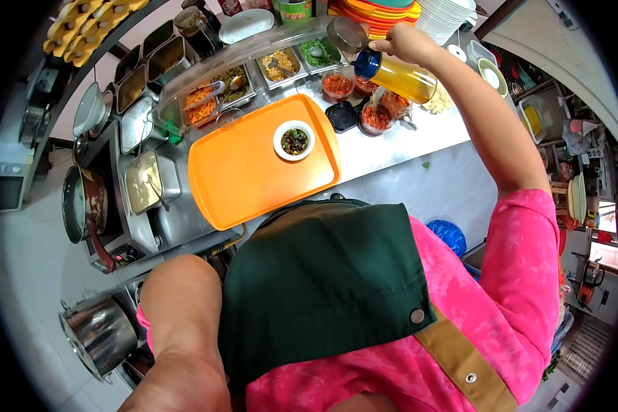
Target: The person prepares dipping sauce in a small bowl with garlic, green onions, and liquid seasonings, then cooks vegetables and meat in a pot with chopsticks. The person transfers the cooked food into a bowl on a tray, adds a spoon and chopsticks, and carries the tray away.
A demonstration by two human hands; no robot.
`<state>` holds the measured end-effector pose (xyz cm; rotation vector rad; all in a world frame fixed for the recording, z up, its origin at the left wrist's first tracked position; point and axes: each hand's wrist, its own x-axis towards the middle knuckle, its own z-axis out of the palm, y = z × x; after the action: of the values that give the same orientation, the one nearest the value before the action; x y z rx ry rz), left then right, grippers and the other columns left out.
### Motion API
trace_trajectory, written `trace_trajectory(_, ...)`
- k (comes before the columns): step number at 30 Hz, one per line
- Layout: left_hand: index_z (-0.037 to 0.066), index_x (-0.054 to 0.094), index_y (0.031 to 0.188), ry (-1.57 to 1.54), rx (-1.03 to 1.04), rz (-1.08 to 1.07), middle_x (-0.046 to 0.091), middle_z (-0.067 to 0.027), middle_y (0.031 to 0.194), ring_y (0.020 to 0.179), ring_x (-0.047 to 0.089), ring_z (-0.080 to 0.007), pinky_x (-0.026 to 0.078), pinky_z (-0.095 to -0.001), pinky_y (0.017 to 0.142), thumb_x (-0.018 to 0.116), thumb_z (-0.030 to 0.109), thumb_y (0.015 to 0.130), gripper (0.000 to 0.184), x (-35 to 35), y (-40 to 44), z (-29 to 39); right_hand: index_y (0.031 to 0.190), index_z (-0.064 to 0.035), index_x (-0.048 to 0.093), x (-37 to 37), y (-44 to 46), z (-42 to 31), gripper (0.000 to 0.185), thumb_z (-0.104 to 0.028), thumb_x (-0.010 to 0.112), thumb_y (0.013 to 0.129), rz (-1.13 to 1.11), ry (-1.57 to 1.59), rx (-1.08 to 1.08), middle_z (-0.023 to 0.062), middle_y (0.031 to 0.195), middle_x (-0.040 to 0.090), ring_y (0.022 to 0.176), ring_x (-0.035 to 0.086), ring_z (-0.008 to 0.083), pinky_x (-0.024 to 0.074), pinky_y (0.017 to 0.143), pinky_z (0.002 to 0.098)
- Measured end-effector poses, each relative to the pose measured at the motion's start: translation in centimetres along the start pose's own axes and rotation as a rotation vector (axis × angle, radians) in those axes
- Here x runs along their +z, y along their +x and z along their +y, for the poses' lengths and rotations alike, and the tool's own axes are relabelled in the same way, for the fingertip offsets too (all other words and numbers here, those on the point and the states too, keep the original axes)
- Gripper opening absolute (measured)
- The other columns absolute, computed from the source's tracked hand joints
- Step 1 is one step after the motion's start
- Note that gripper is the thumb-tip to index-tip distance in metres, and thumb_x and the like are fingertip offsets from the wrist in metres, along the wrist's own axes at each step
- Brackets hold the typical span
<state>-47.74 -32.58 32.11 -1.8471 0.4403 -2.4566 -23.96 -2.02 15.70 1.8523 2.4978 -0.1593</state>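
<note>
Bending of the left arm is shown, with the left hand (178, 388) only partly in view at the lower edge; its fingers are hidden, so their state cannot be told. The orange tray (244, 178) is laid flat along the near side of the counter (371, 156), presumably for easy access. The white bowl (279, 145), with dark, green-flecked contents, is seated on its right-hand part, probably kept level by that flat base. Lidless sauce tubs (337, 85) are grouped beyond the tray, apparently for quick reach. Above them, the bottle (406, 77) of yellow liquid is gripped near its blue collar by the curled fingers of the right hand (413, 42), probably for control of the capped end.
</note>
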Motion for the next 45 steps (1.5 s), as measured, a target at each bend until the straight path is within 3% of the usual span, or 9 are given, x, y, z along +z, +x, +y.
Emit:
trace_trajectory(4, 0.003, 0.048, 0.088, -0.021, 0.04, -0.071, 0.046, -0.0034, 0.091, 0.094, 0.047, -0.0145, 0.046, -0.0273, 0.078, 0.055, -0.001, 0.071, 0.019, -1.5, -0.1, 0.6, 0.067, -0.001, 0.063, -0.1, 0.0, 0.6, 0.056, -0.056, 0.055, 0.075, 0.031, 0.056, -0.002, 0.0109, 0.061, 0.057, 0.059, 0.058, 0.0239, 0.0446, 0.057, 0.0355)
trace_trajectory(6, 0.002, 0.047, 0.1, -0.136, 0.009, 0.041, 0.049, -0.0041, 0.096, 0.097, 0.048, -0.0155, 0.046, -0.0287, 0.079, 0.059, 0.007, 0.075, 0.028, -2.0, -1.0, 0.4, 0.068, -0.0011, 0.063, -0.2, -0.1, 1.0, 0.056, -0.056, 0.055, 0.075, 0.042, 0.113, 0.002, 0.0112, 0.06, 0.057, 0.059, 0.058, 0.0235, 0.0446, 0.057, 0.035)
trace_trajectory(8, 0.006, 0.038, 0.118, -0.283, -0.072, 0.163, 0.046, -0.0067, 0.112, 0.102, 0.048, -0.0165, 0.046, -0.0351, 0.083, 0.066, 0.028, 0.075, 0.055, -4.0, -2.8, 1.0, 0.072, -0.0003, 0.064, 0.0, 0.0, 1.8, 0.054, -0.054, 0.056, 0.077, 0.069, 0.241, 0.022, 0.01, 0.061, 0.057, 0.058, 0.056, 0.021, 0.0446, 0.057, 0.0328)
trace_trajectory(10, 0.005, 0.057, 0.089, 0.202, -0.308, 0.123, 0.051, -0.007, 0.096, 0.079, 0.05, -0.0202, 0.04, -0.0299, 0.066, 0.057, 0.057, 0.074, 0.054, -5.4, -4.2, 1.5, 0.073, 0.0009, 0.063, 0.1, -0.1, 2.8, 0.052, -0.051, 0.056, 0.079, 0.082, 0.36, 0.01, 0.0087, 0.063, 0.056, 0.058, 0.053, 0.0179, 0.0436, 0.057, 0.0309)
trace_trajectory(14, 0.005, 0.048, 0.092, 0.629, -0.766, -0.029, 0.051, -0.0089, 0.099, 0.082, 0.05, -0.0219, 0.042, -0.0318, 0.071, 0.039, 0.046, 0.089, 0.042, -10.9, -10.7, 0.2, 0.072, 0.0021, 0.061, -0.5, -1.1, 3.6, 0.052, -0.049, 0.057, 0.08, 0.164, 0.569, -0.016, 0.0056, 0.062, 0.053, 0.057, 0.048, 0.0132, 0.041, 0.054, 0.0279)
trace_trajectory(18, 0.007, 0.042, 0.091, 0.655, -1.288, 0.297, 0.047, -0.0084, 0.097, 0.08, 0.051, -0.0167, 0.044, -0.0288, 0.069, 0.035, 0.03, 0.094, 0.025, -14.7, -18.3, 2.8, 0.078, 0.0018, 0.063, -2.4, -2.1, 4.0, 0.053, -0.05, 0.059, 0.077, 0.091, 0.435, 0.065, 0.0098, 0.065, 0.058, 0.062, 0.057, 0.0183, 0.0446, 0.059, 0.0307)
trace_trajectory(21, 0.006, 0.043, 0.091, 0.666, -1.492, 0.505, 0.047, -0.0065, 0.095, 0.078, 0.051, -0.0136, 0.044, -0.0263, 0.066, 0.035, 0.027, 0.095, 0.022, -15.4, -21.5, 4.9, 0.082, -0.0008, 0.064, -2.3, -1.8, 4.8, 0.053, -0.053, 0.058, 0.075, 0.002, 0.22, 0.169, 0.0124, 0.071, 0.061, 0.066, 0.059, 0.0228, 0.0449, 0.061, 0.0324)
trace_trajectory(28, 0.005, 0.045, 0.092, 0.805, -1.638, 0.439, 0.048, -0.0039, 0.091, 0.076, 0.051, -0.011, 0.044, -0.0232, 0.064, 0.041, 0.025, 0.093, 0.02, -16.1, -23.9, 7.8, 0.084, -0.0045, 0.065, -1.7, -2.8, 4.9, 0.045, -0.048, 0.057, 0.079, -0.031, 0.095, 0.174, 0.012, 0.075, 0.063, 0.069, 0.06, 0.0253, 0.0459, 0.063, 0.0344)
trace_trajectory(45, 0.005, 0.048, 0.09, 0.902, -1.712, 0.349, 0.051, -0.0026, 0.087, 0.072, 0.05, -0.0083, 0.043, -0.0207, 0.062, 0.05, 0.021, 0.09, 0.016, -16.4, -25.2, 8.7, 0.078, -0.0041, 0.064, 0.3, -1.2, 5.4, 0.051, -0.054, 0.056, 0.075, -0.089, -0.06, 0.181, 0.01, 0.075, 0.063, 0.071, 0.061, 0.0257, 0.0468, 0.064, 0.0365)
